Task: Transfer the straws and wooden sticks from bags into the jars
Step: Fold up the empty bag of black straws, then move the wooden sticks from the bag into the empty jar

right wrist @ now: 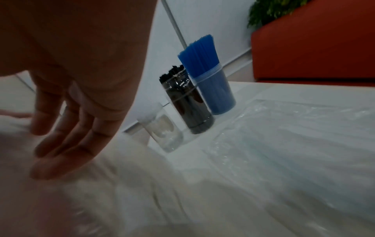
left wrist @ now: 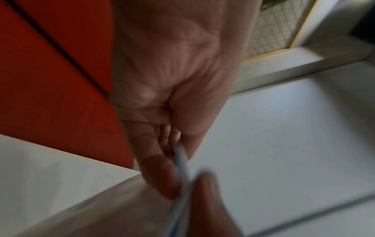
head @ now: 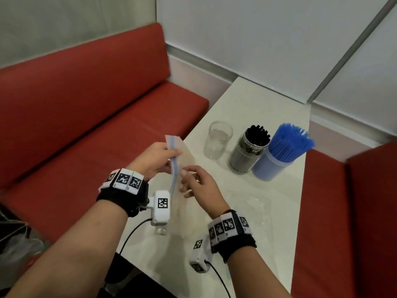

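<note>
Bag (head: 175, 166) in left hand (head: 154, 159) fingers (left wrist: 160, 173)

a clear zip bag (head: 182, 160) with a blue seal strip is held up above the near edge of the table, pinched at the strip; what is inside is too blurred to tell. another clear bag (head: 247, 203) lies flat on the white table, near the jars. three jars stand close together in a row. the clear glass jar (head: 217, 139) is empty. the middle jar (head: 249, 152) is full of black straws (head: 258, 134). the last jar (head: 271, 165) holds blue straws (head: 290, 140), which fan out above its rim.
</note>
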A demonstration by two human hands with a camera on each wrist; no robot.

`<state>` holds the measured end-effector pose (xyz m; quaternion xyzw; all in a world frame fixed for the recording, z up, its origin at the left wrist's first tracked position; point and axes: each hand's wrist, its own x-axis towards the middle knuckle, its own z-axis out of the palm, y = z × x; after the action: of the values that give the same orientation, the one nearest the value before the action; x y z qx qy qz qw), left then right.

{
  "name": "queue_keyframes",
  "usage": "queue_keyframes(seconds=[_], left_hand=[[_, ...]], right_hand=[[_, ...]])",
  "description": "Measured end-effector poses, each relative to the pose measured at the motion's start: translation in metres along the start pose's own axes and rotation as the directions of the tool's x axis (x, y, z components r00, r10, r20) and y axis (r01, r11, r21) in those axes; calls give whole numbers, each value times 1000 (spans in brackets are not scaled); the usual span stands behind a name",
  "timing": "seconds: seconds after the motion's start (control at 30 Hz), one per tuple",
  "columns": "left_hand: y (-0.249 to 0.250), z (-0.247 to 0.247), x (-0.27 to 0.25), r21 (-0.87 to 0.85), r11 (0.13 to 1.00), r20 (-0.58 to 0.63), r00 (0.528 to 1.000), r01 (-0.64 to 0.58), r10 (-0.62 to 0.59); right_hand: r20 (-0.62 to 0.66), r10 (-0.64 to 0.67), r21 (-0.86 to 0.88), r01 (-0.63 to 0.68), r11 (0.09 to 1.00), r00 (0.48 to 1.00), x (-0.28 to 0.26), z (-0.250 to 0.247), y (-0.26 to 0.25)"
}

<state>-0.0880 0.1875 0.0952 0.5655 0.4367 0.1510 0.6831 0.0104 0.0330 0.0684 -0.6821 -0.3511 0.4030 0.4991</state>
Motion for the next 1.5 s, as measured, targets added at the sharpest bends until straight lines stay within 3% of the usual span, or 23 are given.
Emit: queue_keyframes(seconds=[0.1,0.23,0.43,0.6,0.83,0.9,0.97,1.0,1.03,1.07,1.1,1.13,1.2,1.27,1.33,1.4,1.5], left_hand=[[33,31,-5,160,972,107,982,-170,155],[40,50,-5,164,971,288,950,-176,123],[35,69,7,236,936,339,925,-260,171],[37,74,13,266,900,509,843,-346,174],[45,75,20,443,754,460,845,-484,272],[44,76,23,350,849,347,897,-395,274],[42,72,30,-45,993,241,964,-106,114],[42,68,34,-278,956,265,964,95,-19],[41,63,35,-444,842,349,924,307,-153],[39,58,36,-499,717,468,848,486,-250],[36,54,37,-474,661,556,780,581,-287],[32,50,37,-417,693,590,755,588,-286],[20,40,37,-276,855,547,804,438,-235],[7,29,33,-72,970,506,846,234,-166],[-7,20,31,117,990,471,873,81,-127],[-18,20,30,261,965,352,929,19,-114],[-21,27,23,403,910,218,976,-93,3]], right_hand=[[-165,-104,-63,95,993,981,7,-7,-27],[-270,-86,-166,42,985,959,7,-28,-30],[-183,71,280,-17,960,981,-5,-46,-27],[-280,97,433,35,901,955,-10,-54,-22],[-209,82,505,36,863,975,-11,-54,-29],[-283,127,545,50,837,951,-11,-59,-31],[-333,216,679,74,730,918,-13,-71,-26],[-325,279,776,86,625,904,-15,-78,-22],[-292,350,869,94,485,890,-16,-85,-18],[-235,415,938,93,334,879,-17,-91,-14],[-162,459,979,82,188,874,-18,-95,-11],[-82,479,996,62,58,874,-18,-98,-9],[44,478,995,2,-95,877,-15,-104,-7],[63,466,996,-28,-81,882,-13,-107,-9],[66,418,998,-57,-33,906,-13,-103,-9],[160,341,981,-187,48,926,-12,-94,-9],[327,331,893,-404,198,885,-10,-81,-14]])
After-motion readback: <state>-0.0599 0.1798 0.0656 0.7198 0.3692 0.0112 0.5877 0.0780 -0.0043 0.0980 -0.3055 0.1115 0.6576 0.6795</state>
